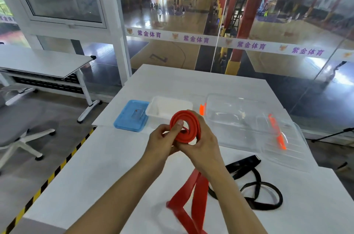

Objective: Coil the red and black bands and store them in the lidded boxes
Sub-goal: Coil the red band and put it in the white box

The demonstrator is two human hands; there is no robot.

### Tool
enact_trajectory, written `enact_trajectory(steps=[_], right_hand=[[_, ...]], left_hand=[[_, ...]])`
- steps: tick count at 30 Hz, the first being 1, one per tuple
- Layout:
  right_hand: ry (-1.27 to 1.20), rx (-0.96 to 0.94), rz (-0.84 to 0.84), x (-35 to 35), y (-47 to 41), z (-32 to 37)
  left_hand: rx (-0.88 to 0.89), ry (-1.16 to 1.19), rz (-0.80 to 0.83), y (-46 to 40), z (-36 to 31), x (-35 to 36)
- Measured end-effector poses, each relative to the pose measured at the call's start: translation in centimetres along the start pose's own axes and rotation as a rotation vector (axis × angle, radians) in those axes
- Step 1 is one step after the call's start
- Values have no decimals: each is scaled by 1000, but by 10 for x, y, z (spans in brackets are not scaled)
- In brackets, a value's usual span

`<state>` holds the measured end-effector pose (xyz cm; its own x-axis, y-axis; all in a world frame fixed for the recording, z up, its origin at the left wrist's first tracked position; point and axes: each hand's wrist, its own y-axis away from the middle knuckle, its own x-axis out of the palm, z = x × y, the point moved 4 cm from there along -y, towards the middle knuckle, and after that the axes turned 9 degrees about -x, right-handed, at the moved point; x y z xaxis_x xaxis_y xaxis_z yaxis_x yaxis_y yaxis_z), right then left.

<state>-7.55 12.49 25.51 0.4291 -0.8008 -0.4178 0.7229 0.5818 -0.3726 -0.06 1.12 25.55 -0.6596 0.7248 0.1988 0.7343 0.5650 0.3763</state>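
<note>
Red band (184, 128) is being wound at frame centre: left hand (162, 142) fingers are pinching the coil's core while right hand (203, 141) is cupping its rim. Keeping each wrap flat and tight should stop it springing loose; tail is trailing over the tabletop (95, 166).

left hand (161, 140): fingers pinch red band (184, 128) coil | right hand (203, 138): fingers curled round coil's edge
</note>
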Motion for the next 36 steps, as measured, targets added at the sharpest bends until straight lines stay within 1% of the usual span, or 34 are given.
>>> enact_trajectory(steps=[2, 5, 7, 9, 11, 12, 15, 17, 22, 28, 32, 36], right_hand=[[22, -24, 57, -5, 1, -3], [81, -65, 139, -10, 2, -7], [110, -84, 224, -10, 4, -10], [135, -103, 323, -8, 7, -11], [169, -117, 398, -5, 8, -10], [180, -119, 414, -5, 8, -8], [227, -107, 392, -5, 8, -5], [246, -65, 361, -6, 7, -7], [205, 67, 328, -11, 7, -13], [-2, 177, 178, 5, 16, -29], [-74, 172, 20, 19, 28, -27], [-120, 121, -65, 28, 31, -22]], left_hand=[[-11, -79, 69, -1, -1, -7], [19, -185, 188, -3, -9, -13], [23, -312, 262, -5, -18, -16], [3, -489, 339, -6, -25, -18], [-1, -633, 375, -6, -29, -20], [12, -655, 372, -6, -30, -21], [102, -603, 325, -6, -27, -24], [150, -541, 279, -7, -22, -24], [182, -335, 139, -9, -11, -23], [260, -176, -32, -6, -4, -18], [255, -63, -107, -8, 1, -19], [239, -47, -123, -4, 9, -14]])
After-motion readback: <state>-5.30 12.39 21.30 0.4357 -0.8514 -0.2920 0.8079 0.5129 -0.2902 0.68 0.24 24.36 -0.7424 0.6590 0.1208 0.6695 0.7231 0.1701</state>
